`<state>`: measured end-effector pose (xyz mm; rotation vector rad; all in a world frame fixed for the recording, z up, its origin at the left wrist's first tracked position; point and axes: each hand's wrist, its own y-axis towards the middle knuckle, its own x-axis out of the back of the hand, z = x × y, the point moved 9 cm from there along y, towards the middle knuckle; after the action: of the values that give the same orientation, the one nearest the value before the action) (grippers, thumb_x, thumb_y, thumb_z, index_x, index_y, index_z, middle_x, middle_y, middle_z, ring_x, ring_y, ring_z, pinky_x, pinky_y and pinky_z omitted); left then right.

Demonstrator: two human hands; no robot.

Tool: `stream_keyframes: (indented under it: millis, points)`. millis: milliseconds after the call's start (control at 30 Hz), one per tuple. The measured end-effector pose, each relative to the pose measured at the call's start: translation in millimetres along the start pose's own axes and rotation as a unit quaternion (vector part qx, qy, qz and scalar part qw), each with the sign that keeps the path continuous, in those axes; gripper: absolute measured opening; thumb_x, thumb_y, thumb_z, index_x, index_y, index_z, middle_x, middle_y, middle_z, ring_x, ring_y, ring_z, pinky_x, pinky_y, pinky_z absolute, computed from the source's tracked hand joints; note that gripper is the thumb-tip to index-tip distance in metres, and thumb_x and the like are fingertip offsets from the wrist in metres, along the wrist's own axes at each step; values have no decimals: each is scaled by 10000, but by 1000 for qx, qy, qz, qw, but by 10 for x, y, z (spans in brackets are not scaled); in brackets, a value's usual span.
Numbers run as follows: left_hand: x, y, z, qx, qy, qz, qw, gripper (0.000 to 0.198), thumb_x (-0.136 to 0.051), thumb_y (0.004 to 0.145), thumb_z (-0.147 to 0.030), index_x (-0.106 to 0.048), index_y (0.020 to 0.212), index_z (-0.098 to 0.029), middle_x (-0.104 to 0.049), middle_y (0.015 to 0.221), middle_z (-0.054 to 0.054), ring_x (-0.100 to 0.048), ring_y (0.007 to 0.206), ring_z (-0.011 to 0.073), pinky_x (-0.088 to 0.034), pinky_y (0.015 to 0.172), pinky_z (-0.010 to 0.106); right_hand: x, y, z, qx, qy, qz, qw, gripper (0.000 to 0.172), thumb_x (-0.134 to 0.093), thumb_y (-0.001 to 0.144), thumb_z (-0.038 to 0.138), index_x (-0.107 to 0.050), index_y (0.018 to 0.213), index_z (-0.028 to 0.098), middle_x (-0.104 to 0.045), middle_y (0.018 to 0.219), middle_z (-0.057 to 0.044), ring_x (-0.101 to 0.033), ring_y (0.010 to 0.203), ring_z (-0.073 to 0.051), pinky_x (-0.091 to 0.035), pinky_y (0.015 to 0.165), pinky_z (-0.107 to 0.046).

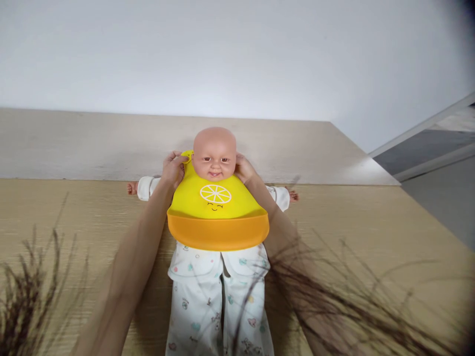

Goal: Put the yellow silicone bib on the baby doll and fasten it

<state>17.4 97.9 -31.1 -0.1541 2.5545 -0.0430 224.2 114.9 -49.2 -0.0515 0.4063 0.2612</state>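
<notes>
A bald baby doll point(214, 143) lies face up in white patterned clothes point(200, 306). Over its chest is a yellow bib point(185, 198) with a lemon-slice print and an orange catch pocket point(218, 233) at its lower edge. My left hand point(175, 167) pinches the bib's neck strap, whose end with small holes shows beside the doll's head. On the other side, my right hand point(244, 169) is at the doll's neck, its fingertips hidden behind the head; what it holds there cannot be seen.
The doll lies on a wooden surface point(352, 222) with a paler wood panel point(92, 143) behind it. A pale wall point(222, 54) rises beyond. Dark strands of hair hang across both lower corners. The doll's arms stretch out sideways under my forearms.
</notes>
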Motion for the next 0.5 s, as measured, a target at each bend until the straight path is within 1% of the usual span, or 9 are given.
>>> stream_keyframes:
  millis: [67,167,200,267,333,400,467,500]
  points:
    - [19,13,-3,-3,4,-9,1000,303,-642,557,-23,-505,750,-213,-584,559,-73,-548,524,80,-370,523,183,-23,-15,10,-5,-3,1,1000,390,-761,636,356,-724,1005,237,-778,1092,-31,-708,1051,-248,-579,915,-381]
    - [25,23,-22,-17,17,-12,1000,379,-641,562,-31,-602,885,-224,-545,520,-94,-510,478,78,-333,490,185,-75,-40,50,0,-6,2,1000,393,-756,628,351,-721,1000,229,-779,1075,-33,-707,1079,-269,-581,934,-407]
    - [28,26,-22,-19,25,-14,999,382,-640,568,-35,-633,903,-219,-535,510,-94,-488,461,74,-321,480,188,-90,-48,64,2,-7,1,1000,386,-756,625,349,-721,991,230,-780,1069,-34,-705,1091,-276,-581,939,-413]
    - [36,31,-12,-19,39,-23,999,312,-639,581,-39,-680,849,-193,-560,524,-73,-470,458,67,-321,471,194,-111,-63,74,1,-5,-1,1000,375,-759,620,345,-723,976,234,-781,1075,-37,-698,1113,-286,-583,943,-421]
    - [35,37,-1,-21,37,-27,999,201,-658,598,-44,-686,751,-172,-634,599,-34,-530,515,71,-376,505,194,-113,-73,66,-5,3,-5,1000,379,-771,612,337,-727,975,240,-781,1082,-36,-697,1110,-290,-588,933,-422]
    - [17,44,-3,-33,19,-18,999,136,-718,625,-68,-684,713,-166,-694,688,-1,-616,613,93,-457,589,202,-102,-76,54,-7,10,-9,1000,381,-782,611,336,-731,976,241,-782,1074,-34,-703,1085,-289,-595,914,-420]
    - [-2,50,-8,-47,2,0,999,146,-796,637,-114,-679,708,-165,-717,724,15,-666,677,117,-511,667,226,-89,-72,59,4,8,-8,1000,371,-791,609,320,-731,966,237,-781,1071,-35,-709,1056,-288,-600,900,-416]
    - [-6,54,-6,-52,0,8,999,176,-830,631,-134,-675,709,-165,-720,721,16,-675,683,124,-522,682,235,-83,-66,65,12,5,-6,1000,367,-795,609,307,-731,962,235,-780,1076,-35,-711,1047,-286,-600,898,-415]
